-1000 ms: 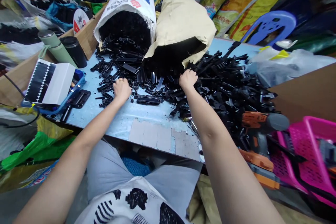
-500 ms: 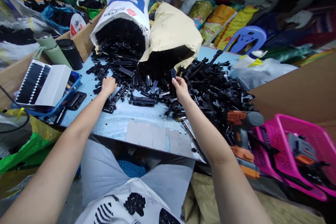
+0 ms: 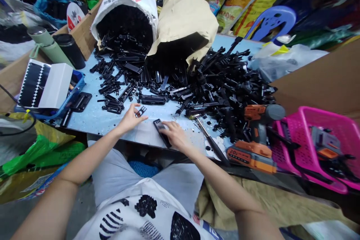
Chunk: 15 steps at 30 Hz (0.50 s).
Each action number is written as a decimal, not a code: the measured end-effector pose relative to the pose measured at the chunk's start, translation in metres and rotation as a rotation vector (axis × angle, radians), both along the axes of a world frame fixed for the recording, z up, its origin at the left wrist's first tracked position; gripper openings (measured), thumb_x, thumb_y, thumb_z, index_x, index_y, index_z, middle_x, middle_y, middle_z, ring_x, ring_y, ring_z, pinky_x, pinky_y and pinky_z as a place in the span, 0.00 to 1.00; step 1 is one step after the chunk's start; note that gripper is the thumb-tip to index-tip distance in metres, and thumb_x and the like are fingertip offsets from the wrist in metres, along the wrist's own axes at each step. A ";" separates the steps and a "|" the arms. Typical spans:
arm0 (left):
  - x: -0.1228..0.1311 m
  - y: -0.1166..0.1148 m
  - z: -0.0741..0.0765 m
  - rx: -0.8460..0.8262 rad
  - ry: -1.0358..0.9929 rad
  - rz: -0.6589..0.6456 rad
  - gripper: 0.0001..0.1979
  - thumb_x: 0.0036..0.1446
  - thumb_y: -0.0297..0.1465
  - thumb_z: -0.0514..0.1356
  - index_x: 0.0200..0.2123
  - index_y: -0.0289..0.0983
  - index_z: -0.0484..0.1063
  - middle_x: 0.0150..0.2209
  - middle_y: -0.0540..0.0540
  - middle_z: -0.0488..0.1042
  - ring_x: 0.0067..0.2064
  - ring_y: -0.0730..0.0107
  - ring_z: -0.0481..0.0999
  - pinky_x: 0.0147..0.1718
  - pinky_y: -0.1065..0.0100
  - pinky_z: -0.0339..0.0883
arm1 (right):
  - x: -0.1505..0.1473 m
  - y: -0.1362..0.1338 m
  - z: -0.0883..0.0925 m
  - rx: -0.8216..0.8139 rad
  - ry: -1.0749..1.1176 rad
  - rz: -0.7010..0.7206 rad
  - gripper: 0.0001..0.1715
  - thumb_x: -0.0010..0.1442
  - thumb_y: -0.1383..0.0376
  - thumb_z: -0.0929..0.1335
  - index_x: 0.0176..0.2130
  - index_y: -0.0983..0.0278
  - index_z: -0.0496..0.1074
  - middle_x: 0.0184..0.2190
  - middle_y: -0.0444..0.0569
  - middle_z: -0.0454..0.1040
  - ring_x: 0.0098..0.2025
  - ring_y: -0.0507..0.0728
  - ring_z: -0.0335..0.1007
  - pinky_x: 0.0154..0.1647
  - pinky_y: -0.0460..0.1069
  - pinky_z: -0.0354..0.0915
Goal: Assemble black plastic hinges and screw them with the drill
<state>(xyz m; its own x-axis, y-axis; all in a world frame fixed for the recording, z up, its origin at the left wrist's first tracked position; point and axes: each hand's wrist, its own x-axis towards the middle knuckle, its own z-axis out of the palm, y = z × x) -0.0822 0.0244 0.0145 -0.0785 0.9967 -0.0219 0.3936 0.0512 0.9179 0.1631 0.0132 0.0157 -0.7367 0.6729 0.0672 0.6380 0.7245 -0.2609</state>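
My left hand (image 3: 129, 118) pinches a small black hinged part (image 3: 140, 111) just above the light blue table (image 3: 92, 118) near its front edge. Beside it, my right hand (image 3: 173, 134) presses a flat black plastic strip (image 3: 161, 130) down on the table's front edge, fingers curled over it. Behind both hands lies a big heap of black plastic parts (image 3: 222, 86), spilled from a white woven sack (image 3: 128, 7) and a tan paper sack (image 3: 182, 18) lying on their sides at the back.
An orange and grey cordless drill (image 3: 253, 135) lies at the table's right front, a pink basket (image 3: 317, 146) beyond it. At the left stand a blue tray with a white box (image 3: 46, 86), a green flask (image 3: 46, 45) and a dark cup (image 3: 70, 48).
Both hands have drawn back from the heap to the table's front edge. The right hand brought the black strip and set it flat; the left hand brought a small part.
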 end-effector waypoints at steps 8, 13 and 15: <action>0.037 -0.046 -0.018 -0.014 -0.142 -0.087 0.22 0.63 0.40 0.49 0.53 0.34 0.68 0.32 0.47 0.68 0.21 0.80 0.66 0.21 0.73 0.66 | -0.025 0.009 -0.024 -0.260 0.131 -0.509 0.31 0.62 0.52 0.60 0.58 0.65 0.60 0.43 0.60 0.70 0.42 0.64 0.70 0.42 0.57 0.65; 0.049 -0.056 -0.010 -0.009 -0.253 -0.077 0.23 0.62 0.41 0.52 0.57 0.38 0.64 0.41 0.44 0.69 0.17 0.86 0.62 0.15 0.75 0.61 | -0.029 0.004 -0.012 -0.988 0.804 -0.425 0.34 0.63 0.49 0.54 0.64 0.58 0.48 0.30 0.46 0.71 0.27 0.55 0.70 0.28 0.52 0.69; 0.055 -0.058 -0.005 0.006 -0.247 -0.049 0.23 0.61 0.40 0.52 0.58 0.40 0.63 0.42 0.44 0.68 0.17 0.86 0.62 0.15 0.75 0.61 | -0.032 0.000 -0.007 -1.144 0.990 -0.416 0.34 0.61 0.48 0.58 0.62 0.56 0.51 0.32 0.46 0.71 0.29 0.54 0.71 0.29 0.52 0.71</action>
